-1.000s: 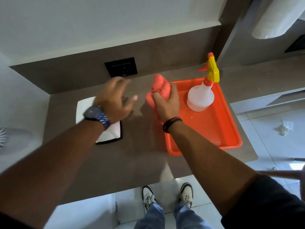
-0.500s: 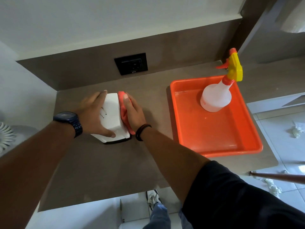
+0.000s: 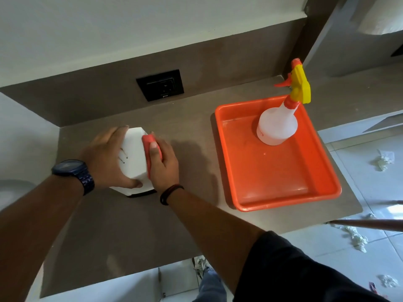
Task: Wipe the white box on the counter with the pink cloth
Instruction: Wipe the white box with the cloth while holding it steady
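Observation:
The white box (image 3: 134, 155) with a dark base stands on the brown counter (image 3: 122, 225), left of centre. My left hand (image 3: 106, 158) grips the box from its left side, thumb on the near corner. My right hand (image 3: 162, 162) presses the pink cloth (image 3: 149, 147) flat against the box's right side. Most of the cloth is hidden under my fingers.
An orange tray (image 3: 279, 184) lies on the counter to the right, holding a white spray bottle (image 3: 278, 125) with a yellow and orange trigger head. A black wall socket (image 3: 160, 85) sits in the backsplash behind. Crumpled paper scraps (image 3: 383, 160) lie on the tiled floor.
A second ago my right hand held the cloth over the tray's edge and my left hovered above the box. Both hands have since closed on the box, the cloth against its right side.

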The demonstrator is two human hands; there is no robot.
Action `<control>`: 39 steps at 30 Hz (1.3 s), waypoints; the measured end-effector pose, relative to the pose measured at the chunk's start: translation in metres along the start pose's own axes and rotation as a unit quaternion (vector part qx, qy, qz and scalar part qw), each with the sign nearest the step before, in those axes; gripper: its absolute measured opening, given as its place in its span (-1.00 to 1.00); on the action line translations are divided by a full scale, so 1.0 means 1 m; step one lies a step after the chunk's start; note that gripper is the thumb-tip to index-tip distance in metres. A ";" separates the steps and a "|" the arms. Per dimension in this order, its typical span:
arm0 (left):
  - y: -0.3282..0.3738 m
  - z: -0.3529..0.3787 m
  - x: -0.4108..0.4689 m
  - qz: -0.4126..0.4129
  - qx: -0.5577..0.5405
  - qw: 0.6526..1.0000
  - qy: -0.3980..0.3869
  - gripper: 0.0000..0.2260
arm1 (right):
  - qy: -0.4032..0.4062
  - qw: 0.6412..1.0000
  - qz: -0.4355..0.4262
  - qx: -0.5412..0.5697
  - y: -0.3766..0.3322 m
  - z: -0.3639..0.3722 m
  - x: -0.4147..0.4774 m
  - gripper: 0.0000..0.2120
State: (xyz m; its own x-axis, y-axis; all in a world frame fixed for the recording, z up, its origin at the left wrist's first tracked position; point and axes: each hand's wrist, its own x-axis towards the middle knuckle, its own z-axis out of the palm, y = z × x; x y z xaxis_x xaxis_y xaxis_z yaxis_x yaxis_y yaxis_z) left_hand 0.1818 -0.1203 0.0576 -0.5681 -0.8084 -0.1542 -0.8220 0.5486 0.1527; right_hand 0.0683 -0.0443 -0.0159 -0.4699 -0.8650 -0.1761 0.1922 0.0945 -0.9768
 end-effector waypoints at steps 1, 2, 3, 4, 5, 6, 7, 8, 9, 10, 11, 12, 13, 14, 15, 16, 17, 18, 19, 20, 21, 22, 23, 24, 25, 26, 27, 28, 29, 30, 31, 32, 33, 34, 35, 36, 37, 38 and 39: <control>0.001 0.000 0.000 0.004 0.001 1.000 0.002 0.19 | -0.008 1.000 0.013 -0.005 -0.003 -0.001 0.007 -0.61; 0.001 0.000 0.001 0.007 0.003 1.000 0.002 0.19 | -0.017 0.999 0.034 -0.010 -0.006 -0.001 0.014 -0.62; 0.001 -0.001 0.001 0.009 0.006 1.000 0.002 0.20 | -0.024 0.998 0.056 -0.016 -0.008 -0.002 0.020 -0.63; 0.002 -0.001 0.001 0.012 0.009 1.000 0.000 0.21 | -0.030 0.997 0.075 -0.021 -0.009 -0.002 0.023 -0.63; 0.002 -0.001 0.001 0.014 0.011 1.000 -0.001 0.21 | -0.032 0.995 0.091 -0.025 -0.010 -0.002 0.025 -0.64; 0.003 -0.001 0.001 0.015 0.013 1.000 -0.002 0.20 | -0.031 0.994 0.104 -0.029 -0.010 -0.001 0.024 -0.63; 0.003 -0.001 0.001 0.016 0.014 1.000 -0.002 0.19 | -0.027 0.993 0.114 -0.033 -0.009 -0.001 0.022 -0.61; 0.003 -0.001 0.001 0.016 0.015 1.000 -0.003 0.19 | -0.020 0.992 0.124 -0.034 -0.007 -0.001 0.018 -0.60; 0.004 -0.001 0.000 0.016 0.014 1.000 -0.004 0.19 | -0.011 0.991 0.132 -0.031 -0.005 -0.001 0.013 -0.58; 0.004 -0.001 0.000 0.015 0.014 1.000 -0.005 0.19 | -0.002 0.990 0.139 -0.025 -0.003 -0.002 0.007 -0.57; 0.004 -0.001 0.000 0.014 0.014 1.000 -0.007 0.19 | 0.006 0.990 0.143 -0.019 0.000 -0.002 0.001 -0.56; 0.005 -0.001 0.000 0.013 0.015 1.000 -0.007 0.19 | 0.013 0.990 0.143 -0.012 0.002 -0.002 -0.004 -0.55; 0.005 -0.002 0.000 0.012 0.016 1.000 -0.006 0.19 | 0.019 0.990 0.138 -0.006 0.003 -0.001 -0.008 -0.56; 0.004 -0.002 0.000 0.013 0.016 1.000 -0.005 0.19 | 0.026 0.991 0.129 0.002 0.004 0.001 -0.011 -0.57; 0.004 -0.002 0.000 0.013 0.014 1.000 -0.004 0.18 | 0.033 0.993 0.114 0.008 0.003 0.002 -0.010 -0.61; 0.004 -0.002 0.000 0.013 0.012 1.000 -0.004 0.18 | 0.037 0.995 0.097 0.010 0.000 0.003 -0.008 -0.68; 0.004 -0.002 0.000 0.012 0.009 1.000 -0.004 0.19 | 0.038 0.996 0.081 0.008 -0.003 0.003 -0.003 -0.75; 0.004 -0.002 0.000 0.010 0.007 1.000 -0.004 0.19 | 0.033 0.997 0.070 0.002 -0.008 0.003 0.004 -0.79; 0.004 -0.001 0.000 0.007 0.006 1.000 -0.003 0.19 | 0.022 0.997 0.068 -0.007 -0.011 0.003 0.011 -0.79; 0.004 -0.001 0.000 0.006 0.007 1.000 -0.003 0.20 | 0.007 0.997 0.076 -0.019 -0.015 0.002 0.018 -0.75; 0.005 0.000 0.000 0.006 0.007 1.000 -0.003 0.21 | -0.008 0.995 0.091 -0.032 -0.017 0.002 0.025 -0.70; 0.005 0.000 0.000 0.005 0.007 1.000 -0.003 0.21 | -0.019 0.993 0.109 -0.042 -0.018 0.002 0.029 -0.66; 0.004 0.000 0.000 0.004 0.007 1.000 -0.005 0.21 | -0.024 0.991 0.126 -0.045 -0.017 0.001 0.032 -0.64; 0.004 0.000 0.000 0.004 0.006 1.000 -0.007 0.21 | -0.023 0.989 0.142 -0.045 -0.016 0.001 0.032 -0.63; 0.002 0.000 0.000 0.003 0.005 1.000 -0.011 0.22 | -0.018 0.987 0.156 -0.042 -0.014 0.000 0.031 -0.63; 0.001 0.000 0.000 0.002 0.003 1.000 -0.014 0.22 | -0.009 0.985 0.169 -0.038 -0.013 0.001 0.028 -0.62; 0.000 0.000 0.000 0.000 0.001 1.000 -0.016 0.23 | 0.001 0.983 0.180 -0.036 -0.010 0.001 0.025 -0.60; -0.001 0.001 0.000 -0.002 -0.001 1.000 -0.018 0.23 | 0.011 0.981 0.189 -0.035 -0.009 0.002 0.022 -0.57; -0.002 0.002 0.000 -0.004 0.000 1.000 -0.017 0.24 | 0.023 0.980 0.194 -0.033 -0.007 0.002 0.018 -0.54; -0.003 0.003 0.000 -0.005 0.000 1.000 -0.014 0.24 | 0.033 0.980 0.192 -0.030 -0.006 0.002 0.016 -0.51; -0.004 0.004 0.000 -0.005 0.002 1.000 -0.010 0.24 | 0.039 0.982 0.184 -0.025 -0.005 0.002 0.014 -0.51; -0.005 0.005 0.000 -0.004 0.003 1.000 -0.006 0.23 | 0.041 0.984 0.171 -0.020 -0.005 0.002 0.015 -0.54; -0.006 0.006 0.000 -0.003 0.003 1.000 -0.003 0.23 | 0.036 0.987 0.157 -0.017 -0.006 0.002 0.016 -0.58; -0.007 0.007 0.000 -0.004 0.003 1.000 -0.002 0.23 | 0.026 0.989 0.145 -0.017 -0.008 0.001 0.019 -0.63; -0.008 0.008 0.000 -0.007 0.001 1.000 0.000 0.24 | 0.014 0.990 0.136 -0.019 -0.011 0.002 0.023 -0.68; -0.009 0.009 0.001 -0.013 -0.001 1.000 0.002 0.24 | 0.000 0.991 0.130 -0.021 -0.015 0.002 0.027 -0.72; -0.010 0.009 0.001 -0.019 -0.002 1.000 0.004 0.24 | -0.013 0.991 0.128 -0.021 -0.019 0.003 0.031 -0.75; -0.011 0.010 0.001 -0.024 -0.002 1.000 0.004 0.24 | -0.024 0.991 0.127 -0.021 -0.022 0.005 0.035 -0.77; -0.012 0.010 0.002 -0.027 -0.001 1.000 0.004 0.24 | -0.032 0.991 0.127 -0.021 -0.024 0.006 0.037 -0.76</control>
State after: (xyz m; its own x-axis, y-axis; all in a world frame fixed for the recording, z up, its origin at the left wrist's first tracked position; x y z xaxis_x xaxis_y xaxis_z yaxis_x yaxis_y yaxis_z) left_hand 0.1901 -0.1260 0.0457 -0.5224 -0.8384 -0.1554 -0.8516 0.5034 0.1462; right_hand 0.0512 -0.0816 0.0016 -0.3555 -0.8400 -0.4098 0.2601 0.3323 -0.9066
